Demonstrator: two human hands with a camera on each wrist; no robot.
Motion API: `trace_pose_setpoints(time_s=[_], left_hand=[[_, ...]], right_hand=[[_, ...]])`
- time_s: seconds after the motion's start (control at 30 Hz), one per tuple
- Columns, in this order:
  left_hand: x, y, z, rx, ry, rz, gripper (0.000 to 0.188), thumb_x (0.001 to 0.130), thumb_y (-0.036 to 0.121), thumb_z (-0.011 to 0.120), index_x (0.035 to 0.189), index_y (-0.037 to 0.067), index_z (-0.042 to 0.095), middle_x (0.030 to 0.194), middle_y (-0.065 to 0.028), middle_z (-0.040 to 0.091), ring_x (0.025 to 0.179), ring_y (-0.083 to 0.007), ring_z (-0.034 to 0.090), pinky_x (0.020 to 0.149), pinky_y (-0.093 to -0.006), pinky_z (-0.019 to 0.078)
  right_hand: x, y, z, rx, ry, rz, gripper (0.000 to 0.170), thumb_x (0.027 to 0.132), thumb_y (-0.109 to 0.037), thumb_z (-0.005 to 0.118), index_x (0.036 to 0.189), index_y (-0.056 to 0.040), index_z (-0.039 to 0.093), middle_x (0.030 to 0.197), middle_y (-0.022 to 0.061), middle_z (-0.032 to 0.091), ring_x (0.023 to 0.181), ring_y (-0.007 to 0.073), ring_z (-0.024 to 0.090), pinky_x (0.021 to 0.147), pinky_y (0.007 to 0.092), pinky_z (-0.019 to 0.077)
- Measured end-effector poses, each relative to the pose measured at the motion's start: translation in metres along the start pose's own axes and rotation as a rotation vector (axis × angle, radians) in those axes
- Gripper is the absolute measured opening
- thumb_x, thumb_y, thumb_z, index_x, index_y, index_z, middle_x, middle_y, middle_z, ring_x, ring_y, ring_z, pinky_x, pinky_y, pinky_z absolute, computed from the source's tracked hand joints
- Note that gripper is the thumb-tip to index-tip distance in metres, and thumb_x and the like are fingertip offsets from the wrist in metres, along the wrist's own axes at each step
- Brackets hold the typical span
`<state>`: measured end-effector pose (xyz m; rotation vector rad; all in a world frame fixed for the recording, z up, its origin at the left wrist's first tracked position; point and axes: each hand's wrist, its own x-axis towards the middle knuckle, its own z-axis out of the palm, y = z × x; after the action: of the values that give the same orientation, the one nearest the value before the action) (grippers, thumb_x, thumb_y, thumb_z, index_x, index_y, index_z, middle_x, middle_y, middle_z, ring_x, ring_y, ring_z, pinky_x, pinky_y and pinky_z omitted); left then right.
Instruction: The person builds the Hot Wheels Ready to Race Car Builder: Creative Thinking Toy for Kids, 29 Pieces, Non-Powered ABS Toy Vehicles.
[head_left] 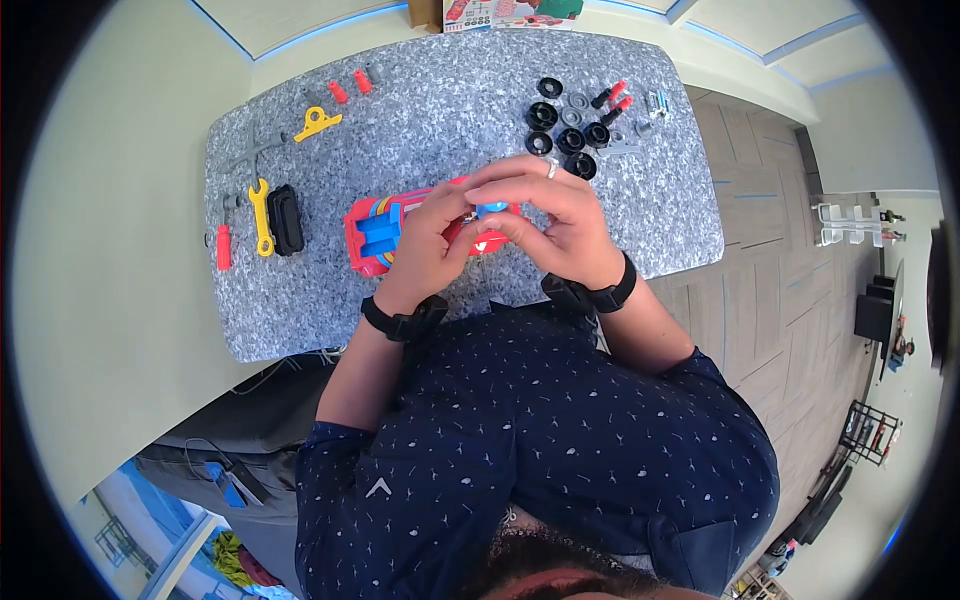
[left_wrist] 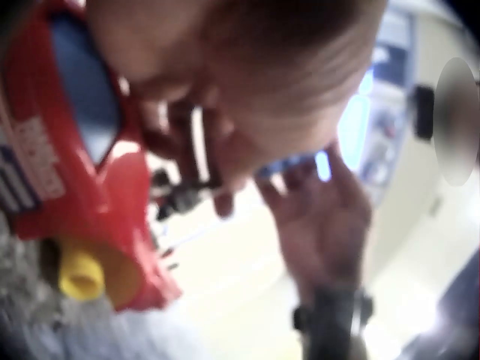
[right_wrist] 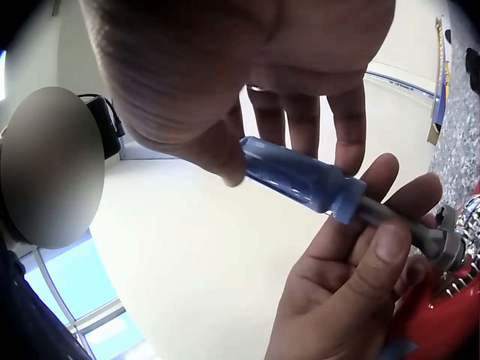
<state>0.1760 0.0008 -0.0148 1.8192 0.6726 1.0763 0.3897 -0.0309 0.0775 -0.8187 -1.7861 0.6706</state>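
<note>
My right hand (head_left: 565, 225) grips the blue handle of a toy screwdriver (right_wrist: 296, 176), thumb on one side and fingers on the other. My left hand (right_wrist: 337, 289) pinches its grey shaft between thumb and fingers. A grey round piece (right_wrist: 451, 251) sits at the shaft's far end, close to chrome-like parts of a red toy car (head_left: 360, 240). The car lies below both hands and has a blue section (head_left: 380, 232) at its left end. A yellow tube (left_wrist: 81, 276) shows at the car's side in the left wrist view. Both hands cover much of the car in the head view.
Several black wheels (head_left: 542, 116) and grey rings lie at the back right, beside red-and-black pieces (head_left: 612, 98). On the left are a yellow wrench (head_left: 261, 217), a black oblong part (head_left: 286, 220), a red-handled tool (head_left: 223, 247) and a yellow bracket (head_left: 317, 123).
</note>
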Motion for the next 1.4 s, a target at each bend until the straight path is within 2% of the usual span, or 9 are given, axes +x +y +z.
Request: trace_pose_setpoints(time_s=[0.13, 0.3, 0.53, 0.67, 0.83, 1.03, 1.17, 1.27, 1.4], left_hand=[[-0.004, 0.0, 0.003, -0.098, 0.019, -0.199, 0.048, 0.101, 0.0, 0.078, 0.148, 0.004, 0.069, 0.122, -0.0107, 0.075, 0.102, -0.0156, 0.072, 0.082, -0.0296, 0.0563], [0.002, -0.004, 0.002, -0.045, 0.003, 0.026, 0.064, 0.1, -0.001, 0.077, 0.161, 0.004, 0.058, 0.128, -0.0101, 0.077, 0.099, -0.0144, 0.072, 0.083, -0.0302, 0.057], [-0.002, 0.0, 0.002, -0.207, -0.035, -0.153, 0.079, 0.103, -0.002, 0.075, 0.175, 0.008, 0.046, 0.128, -0.0079, 0.078, 0.103, -0.0113, 0.072, 0.089, -0.0289, 0.0568], [-0.002, -0.002, 0.004, -0.077, -0.012, -0.044, 0.082, 0.101, -0.001, 0.079, 0.175, 0.009, 0.046, 0.12, -0.0063, 0.079, 0.098, -0.0096, 0.07, 0.089, -0.029, 0.0565], [0.002, 0.011, 0.001, -0.063, -0.042, -0.093, 0.084, 0.1, -0.003, 0.08, 0.175, 0.008, 0.044, 0.119, -0.0065, 0.079, 0.108, -0.0112, 0.074, 0.093, -0.0307, 0.0583], [-0.002, 0.002, 0.005, -0.139, -0.054, -0.169, 0.081, 0.099, -0.003, 0.08, 0.173, 0.007, 0.047, 0.126, -0.0101, 0.078, 0.109, -0.0154, 0.077, 0.095, -0.0335, 0.0607], [0.002, 0.009, 0.006, -0.036, -0.017, -0.065, 0.074, 0.1, -0.002, 0.079, 0.169, 0.005, 0.052, 0.13, -0.0128, 0.077, 0.114, -0.0195, 0.079, 0.096, -0.0348, 0.0617], [0.002, 0.014, 0.003, -0.009, -0.03, -0.096, 0.068, 0.101, -0.001, 0.079, 0.165, 0.003, 0.055, 0.132, -0.014, 0.076, 0.116, -0.0208, 0.079, 0.097, -0.034, 0.0622], [-0.004, -0.002, 0.008, -0.091, -0.017, -0.129, 0.068, 0.101, -0.001, 0.078, 0.165, 0.004, 0.056, 0.133, -0.0143, 0.076, 0.113, -0.021, 0.078, 0.093, -0.0339, 0.0634]], right_hand=[[0.001, -0.003, 0.004, -0.087, 0.05, 0.015, 0.036, 0.092, -0.004, 0.09, 0.127, -0.0046, 0.083, 0.125, 0.0128, 0.079, 0.115, 0.0293, 0.078, 0.099, 0.0397, 0.0636], [-0.001, 0.003, 0.002, 0.025, 0.024, 0.005, 0.04, 0.09, -0.008, 0.093, 0.129, -0.0057, 0.083, 0.129, 0.0144, 0.078, 0.118, 0.03, 0.078, 0.099, 0.0396, 0.0637], [0.001, -0.002, 0.004, -0.033, 0.097, 0.015, 0.037, 0.091, -0.005, 0.092, 0.128, -0.0049, 0.083, 0.131, 0.0142, 0.079, 0.12, 0.0298, 0.078, 0.099, 0.039, 0.0634], [-0.004, 0.008, 0.001, 0.001, 0.005, -0.038, 0.04, 0.087, -0.01, 0.097, 0.124, -0.0058, 0.083, 0.127, 0.0131, 0.078, 0.115, 0.0289, 0.078, 0.097, 0.0383, 0.0631], [-0.008, 0.013, 0.004, -0.027, 0.137, 0.041, 0.037, 0.087, -0.012, 0.097, 0.12, -0.0069, 0.081, 0.123, 0.0127, 0.079, 0.112, 0.0292, 0.079, 0.097, 0.0404, 0.0631], [-0.003, 0.006, 0.007, 0.003, 0.108, 0.007, 0.035, 0.087, -0.013, 0.098, 0.115, -0.0077, 0.078, 0.118, 0.0117, 0.079, 0.109, 0.0291, 0.078, 0.094, 0.0388, 0.0621], [-0.012, 0.013, 0.009, 0.114, 0.098, 0.055, 0.036, 0.087, -0.014, 0.099, 0.113, -0.0071, 0.076, 0.12, 0.0122, 0.08, 0.111, 0.0295, 0.079, 0.095, 0.0389, 0.0622], [-0.018, 0.018, 0.012, -0.012, 0.195, 0.051, 0.034, 0.087, -0.012, 0.098, 0.111, -0.007, 0.074, 0.124, 0.0138, 0.08, 0.113, 0.0299, 0.079, 0.095, 0.0399, 0.0629], [-0.012, 0.01, 0.017, 0.098, 0.194, 0.059, 0.036, 0.086, -0.013, 0.099, 0.11, -0.0081, 0.073, 0.12, 0.0137, 0.08, 0.109, 0.0289, 0.079, 0.092, 0.0393, 0.0623]])
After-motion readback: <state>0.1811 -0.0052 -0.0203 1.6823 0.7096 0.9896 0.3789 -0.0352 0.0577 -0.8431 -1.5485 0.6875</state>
